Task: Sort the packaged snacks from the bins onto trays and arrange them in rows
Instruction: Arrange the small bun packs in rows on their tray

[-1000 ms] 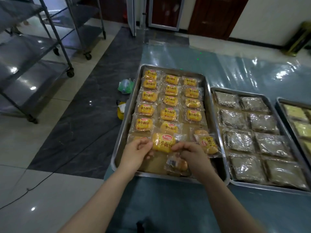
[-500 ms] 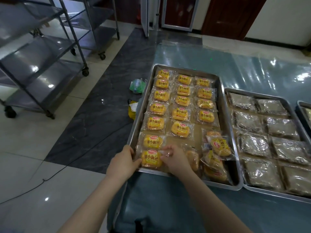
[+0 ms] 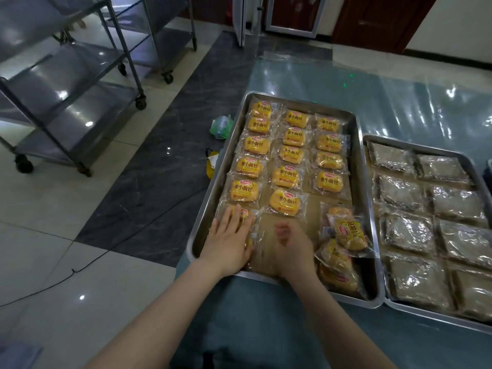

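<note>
A steel tray [image 3: 356,145] holds three rows of yellow bread packets [image 3: 286,177]. My left hand [image 3: 231,239] lies flat, fingers straight, pressing on the nearest packets [image 3: 246,213] of the left row at the tray's front left corner. My right hand [image 3: 291,247] is blurred over the bare tray bottom at the front middle; its fingers look loosely curled and I see nothing in it. A loose pile of yellow packets [image 3: 348,233] lies at the tray's front right.
A second tray [image 3: 372,198] with grey-brown packets [image 3: 407,230] adjoins on the right. The table [image 3: 399,97] carries a shiny plastic cover. On the floor to the left are a green bag [image 3: 221,127], a yellow bag [image 3: 212,163], a cable and wheeled steel racks [image 3: 66,102].
Both hands set the yellow packet down at the front of the left row. The left hand now presses flat there and the right hand has drawn away to the right.
</note>
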`<state>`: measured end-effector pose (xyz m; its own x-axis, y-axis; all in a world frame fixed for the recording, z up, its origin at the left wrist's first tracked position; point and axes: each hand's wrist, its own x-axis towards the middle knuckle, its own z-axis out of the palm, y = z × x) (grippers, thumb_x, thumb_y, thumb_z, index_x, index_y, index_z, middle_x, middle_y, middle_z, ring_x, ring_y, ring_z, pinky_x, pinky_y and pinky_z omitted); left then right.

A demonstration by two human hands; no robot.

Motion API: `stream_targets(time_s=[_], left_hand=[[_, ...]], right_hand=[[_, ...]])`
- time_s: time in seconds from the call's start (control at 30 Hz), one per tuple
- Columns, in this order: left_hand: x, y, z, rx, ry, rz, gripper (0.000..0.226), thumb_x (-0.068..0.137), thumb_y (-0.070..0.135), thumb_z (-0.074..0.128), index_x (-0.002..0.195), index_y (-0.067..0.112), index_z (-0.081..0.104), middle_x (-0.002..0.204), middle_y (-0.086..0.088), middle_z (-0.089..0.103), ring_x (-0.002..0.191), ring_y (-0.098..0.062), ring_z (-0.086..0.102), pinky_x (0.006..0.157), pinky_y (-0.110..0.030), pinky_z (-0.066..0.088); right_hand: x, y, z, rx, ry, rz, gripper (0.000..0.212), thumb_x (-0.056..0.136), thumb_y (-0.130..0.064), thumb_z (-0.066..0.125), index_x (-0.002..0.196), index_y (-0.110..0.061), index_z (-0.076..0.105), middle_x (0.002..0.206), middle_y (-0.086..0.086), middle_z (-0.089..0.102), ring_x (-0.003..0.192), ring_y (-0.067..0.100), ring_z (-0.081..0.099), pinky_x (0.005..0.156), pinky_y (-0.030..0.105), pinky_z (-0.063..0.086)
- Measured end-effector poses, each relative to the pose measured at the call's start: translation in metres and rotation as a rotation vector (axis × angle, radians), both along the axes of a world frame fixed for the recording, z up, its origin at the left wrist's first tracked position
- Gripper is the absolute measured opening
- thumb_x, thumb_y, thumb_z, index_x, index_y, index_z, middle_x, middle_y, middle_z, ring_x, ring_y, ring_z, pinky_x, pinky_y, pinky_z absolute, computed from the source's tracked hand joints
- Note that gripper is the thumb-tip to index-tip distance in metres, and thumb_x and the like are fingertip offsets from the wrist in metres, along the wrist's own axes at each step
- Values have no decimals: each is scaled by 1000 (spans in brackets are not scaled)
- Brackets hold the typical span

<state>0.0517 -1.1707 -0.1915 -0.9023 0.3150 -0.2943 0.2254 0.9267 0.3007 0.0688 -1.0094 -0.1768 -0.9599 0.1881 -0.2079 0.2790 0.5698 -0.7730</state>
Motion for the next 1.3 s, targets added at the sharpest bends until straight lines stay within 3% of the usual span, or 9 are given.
stream_targets(time_s=[0.2, 0.43, 0.53, 0.67, 0.77, 0.93, 1.07, 1.17, 1.3], left_hand=[[9, 6, -9, -40, -88, -5, 71, 98, 47, 26, 140, 36, -30, 145, 0, -40, 133, -22, -38, 111, -47, -15], [5, 3, -13, -68, -160, -22, 76, 97, 51, 27, 133, 41, -38, 140, 4, -49, 126, -19, -46, 105, -46, -21], [9, 2, -15, -46, -92, -5, 74, 95, 55, 24, 132, 42, -39, 139, 4, -49, 126, -17, -47, 107, -45, -20], [13, 1, -14, -51, -8, 14, 75, 92, 62, 20, 136, 39, -36, 143, 2, -45, 128, -15, -45, 107, -42, -20], [12, 2, -12, -54, -31, 13, 77, 90, 65, 22, 138, 38, -32, 144, 2, -44, 130, -16, -42, 109, -42, -19], [6, 3, -10, -23, -163, 16, 91, 88, 62, 42, 139, 40, -30, 143, 4, -45, 130, -18, -41, 110, -48, -16], [2, 5, -9, -19, -229, 31, 100, 85, 58, 53, 139, 39, -29, 140, 5, -47, 129, -18, -42, 109, -49, -16], [3, 5, -10, -17, -225, 38, 102, 84, 58, 54, 141, 39, -28, 142, 5, -46, 129, -18, -43, 109, -49, -16], [3, 5, -11, -24, -205, 48, 101, 83, 59, 54, 140, 41, -28, 142, 6, -45, 129, -16, -42, 108, -49, -17]], right_hand=[[5, 52, 4, 270, -27, 120, 16, 85, -22, 65, 96, -31, 57, 102, -7, 55, 92, 11, 53, 76, 25, 47], [15, 64, -6, 418, -193, 435, 90, 70, -52, 76, 145, -33, 29, 151, -13, 26, 136, 24, 26, 109, 42, 33], [10, 63, -7, 339, -130, 332, 61, 78, -30, 72, 128, -34, 38, 125, -8, 56, 109, 15, 56, 87, 35, 51], [4, 61, -1, -218, -110, -87, 16, 85, -36, 64, 93, -29, 52, 88, -7, 64, 76, 10, 61, 64, 32, 52], [1, 59, -1, -287, -83, -113, 26, 89, -39, 59, 83, -14, 61, 75, -4, 61, 69, 13, 54, 61, 31, 42], [-2, 55, -17, -338, -150, -203, 15, 90, -35, 60, 98, -22, 58, 98, -1, 62, 89, 20, 63, 79, 42, 55], [-7, 52, -21, -383, -156, -263, 16, 90, -31, 63, 99, -25, 51, 96, -1, 63, 73, 11, 67, 59, 25, 52], [-8, 47, -19, -250, -181, -201, 37, 88, -32, 66, 116, -18, 46, 113, 4, 60, 87, 13, 63, 68, 28, 52], [3, 36, -20, 436, 64, 47, 86, 83, -39, 68, 148, -22, 14, 151, 9, 19, 138, 32, 20, 109, 45, 26]])
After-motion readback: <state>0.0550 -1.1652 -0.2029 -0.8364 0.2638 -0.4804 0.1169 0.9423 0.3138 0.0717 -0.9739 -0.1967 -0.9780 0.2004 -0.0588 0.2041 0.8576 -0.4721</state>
